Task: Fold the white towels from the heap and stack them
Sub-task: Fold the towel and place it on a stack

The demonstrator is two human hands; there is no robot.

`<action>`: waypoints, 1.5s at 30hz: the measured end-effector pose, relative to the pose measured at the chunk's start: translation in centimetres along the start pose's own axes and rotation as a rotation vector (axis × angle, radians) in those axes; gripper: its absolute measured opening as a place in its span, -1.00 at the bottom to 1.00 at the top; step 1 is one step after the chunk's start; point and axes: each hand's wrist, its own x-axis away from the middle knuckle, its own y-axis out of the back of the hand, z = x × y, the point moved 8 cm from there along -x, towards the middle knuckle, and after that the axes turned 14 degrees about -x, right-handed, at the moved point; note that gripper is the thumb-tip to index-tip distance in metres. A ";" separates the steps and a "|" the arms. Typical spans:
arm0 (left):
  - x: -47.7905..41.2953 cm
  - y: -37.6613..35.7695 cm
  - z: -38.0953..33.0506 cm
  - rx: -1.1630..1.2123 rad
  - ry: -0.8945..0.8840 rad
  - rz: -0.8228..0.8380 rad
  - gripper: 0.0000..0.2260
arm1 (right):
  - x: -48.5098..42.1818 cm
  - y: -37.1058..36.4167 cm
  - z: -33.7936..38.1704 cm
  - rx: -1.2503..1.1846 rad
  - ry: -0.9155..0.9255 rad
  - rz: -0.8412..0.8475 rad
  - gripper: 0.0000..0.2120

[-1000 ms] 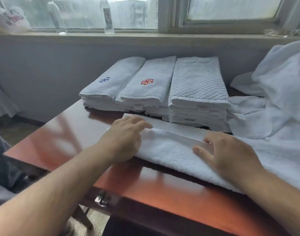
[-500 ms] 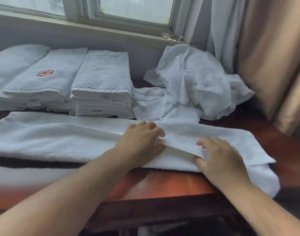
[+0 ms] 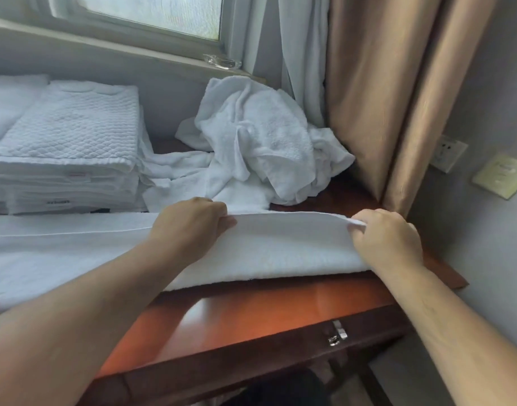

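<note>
Table edge: the wooden table (image 3: pixel 251 315) shows bare just in front of you, with a drawer handle (image 3: pixel 337 336) below.
Towel in hand: the towel (image 3: pixel 274 247) lies lengthwise across the table, its right end raised off the surface.
Left hand: your left hand (image 3: pixel 189 224) is closed, pinching the far edge near the middle.
Right hand: your right hand (image 3: pixel 389 238) is closed on the end corner, at the table's right end.
Risk: uneven pull likely skews the fold; the long left part may drag and crease.
Stack: the folded stack (image 3: pixel 66 150) sits beyond, left.
Heap: the heap (image 3: pixel 260 142) lies just behind; a raised edge could snag it.
</note>
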 end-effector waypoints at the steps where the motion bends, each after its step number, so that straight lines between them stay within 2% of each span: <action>1: -0.3 -0.1 0.1 -0.001 0.003 0.009 -0.64 | -0.9 -0.3 -0.8 -0.100 -0.044 0.020 -0.86; 3: -0.9 -0.3 0.5 -0.008 0.024 0.029 -0.63 | -2.5 -1.6 -2.2 -0.353 -0.150 0.109 -0.87; 5: -1.5 -0.4 1.0 -0.003 0.046 0.044 -0.60 | -3.8 -2.8 -2.8 -0.477 -0.213 0.146 -0.77; 8: -2.3 -1.0 1.6 0.049 0.064 0.071 -0.57 | -4.9 -4.6 -3.0 -0.455 -0.246 0.167 -0.64; 12: -2.8 -2.9 2.2 0.062 0.070 0.127 -0.55 | -4.3 -7.7 -3.8 -0.350 -0.353 0.234 -0.67; 17: -2.4 -3.8 2.0 0.092 0.032 0.016 -0.56 | -2.6 -7.6 -4.7 -0.265 -0.348 0.095 -0.68; 22: -1.8 -4.0 1.7 0.148 -0.008 0.047 -0.63 | -1.9 -6.7 -5.0 -0.296 -0.392 -0.002 -0.67; 24: -1.7 -3.9 1.7 0.137 0.011 0.043 -0.64 | -1.7 -6.2 -4.3 -0.257 -0.360 -0.031 -0.73; 27: -1.6 -3.5 1.7 0.092 0.026 0.010 -0.63 | -1.5 -4.6 -1.2 -0.112 -0.144 -0.143 -0.83; 31: -1.4 -2.8 0.8 0.133 -0.044 0.023 -0.68 | -0.2 -4.0 5.3 -0.195 0.060 -0.205 -0.87; 33: -1.3 -2.7 1.1 0.169 -0.018 0.086 -0.74 | 0.3 -4.6 8.5 -0.299 0.135 -0.156 -0.87; 36: -0.9 -3.3 2.9 0.188 0.028 0.225 -0.77 | 1.1 -6.8 12.1 -0.501 0.147 0.027 -0.75; 40: -0.4 -3.8 5.7 0.107 -0.025 0.408 -0.65 | 1.9 -9.1 13.6 -0.487 0.164 0.165 -0.74; 43: -0.4 -4.2 6.6 0.084 -0.060 0.431 -0.63 | 1.7 -9.2 12.9 -0.537 0.107 0.187 -0.77; 45: -1.0 -4.0 6.7 0.143 -0.047 0.356 -0.65 | 1.8 -9.3 12.9 -0.530 0.103 0.190 -0.78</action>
